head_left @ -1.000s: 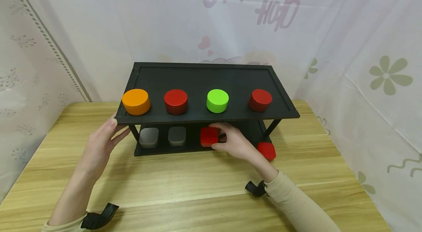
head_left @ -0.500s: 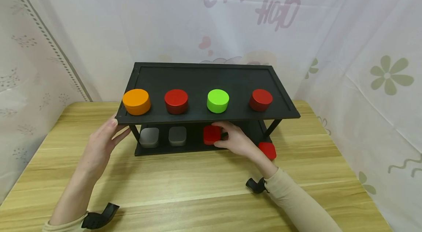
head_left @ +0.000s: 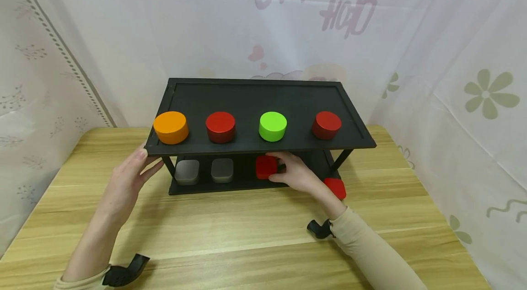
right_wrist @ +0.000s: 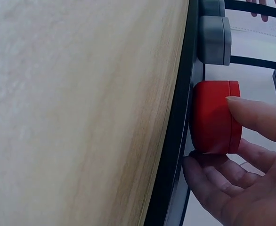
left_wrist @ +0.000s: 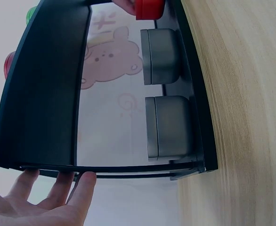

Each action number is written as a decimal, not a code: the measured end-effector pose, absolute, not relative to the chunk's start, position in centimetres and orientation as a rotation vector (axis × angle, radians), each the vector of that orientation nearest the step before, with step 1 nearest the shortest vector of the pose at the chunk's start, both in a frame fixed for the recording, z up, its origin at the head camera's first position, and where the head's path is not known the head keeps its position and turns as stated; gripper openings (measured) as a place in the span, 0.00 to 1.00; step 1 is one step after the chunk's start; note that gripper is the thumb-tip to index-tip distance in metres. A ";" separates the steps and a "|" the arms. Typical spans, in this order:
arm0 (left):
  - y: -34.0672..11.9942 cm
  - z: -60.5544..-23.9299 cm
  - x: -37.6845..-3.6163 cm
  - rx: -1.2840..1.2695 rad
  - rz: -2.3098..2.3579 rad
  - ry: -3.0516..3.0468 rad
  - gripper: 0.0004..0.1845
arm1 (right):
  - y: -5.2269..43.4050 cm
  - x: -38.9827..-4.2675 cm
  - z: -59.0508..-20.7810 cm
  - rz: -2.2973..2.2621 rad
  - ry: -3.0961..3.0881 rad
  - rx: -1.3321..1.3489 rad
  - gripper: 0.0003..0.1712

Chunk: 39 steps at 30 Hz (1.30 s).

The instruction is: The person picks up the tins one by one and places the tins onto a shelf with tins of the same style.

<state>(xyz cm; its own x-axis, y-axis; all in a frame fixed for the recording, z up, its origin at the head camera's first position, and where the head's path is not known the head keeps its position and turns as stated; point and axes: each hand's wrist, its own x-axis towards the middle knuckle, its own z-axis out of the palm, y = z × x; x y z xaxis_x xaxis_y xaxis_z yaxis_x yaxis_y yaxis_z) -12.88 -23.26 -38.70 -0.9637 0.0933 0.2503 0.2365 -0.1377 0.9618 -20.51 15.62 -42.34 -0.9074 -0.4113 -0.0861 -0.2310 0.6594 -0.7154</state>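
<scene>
A black two-tier rack (head_left: pixel 247 95) stands on the table. On its lower tier, my right hand (head_left: pixel 294 173) holds a red, rounded-square box (head_left: pixel 265 168) from its right side. In the right wrist view, the thumb touches the red box's lid (right_wrist: pixel 235 127) while the other fingers curl beside and behind it. Two grey boxes (head_left: pixel 187 172) of like shape sit on that tier to the left. My left hand (head_left: pixel 127 178) rests against the rack's left end, its fairly straight fingers touching the end frame and upper front corner.
Along the upper tier's front stand an orange round box (head_left: pixel 170 128), two red round boxes (head_left: pixel 220 127) and a green one (head_left: pixel 272 126). Another red rounded-square box (head_left: pixel 335 188) is beside the rack's right front corner. A printed cloth (head_left: pixel 206 20) hangs behind the wooden table (head_left: pixel 230 235).
My right hand has shifted the red box slightly to the right and farther back on the lower tier. The left hand has stayed at the rack's left end.
</scene>
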 end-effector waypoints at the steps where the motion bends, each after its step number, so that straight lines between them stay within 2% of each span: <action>1: -23.3 -38.7 -12.9 -0.383 -2.265 -1.999 0.23 | 15.6 -20.5 -42.4 -1.085 2.635 -0.524 0.36; 31: -23.1 -38.8 -12.9 -0.403 -2.277 -1.964 0.24 | 15.9 -20.7 -42.7 -1.025 2.603 -0.590 0.37; 39: -23.2 -38.7 -12.9 -0.391 -2.260 -1.990 0.24 | 15.9 -20.7 -42.6 -1.038 2.602 -0.564 0.42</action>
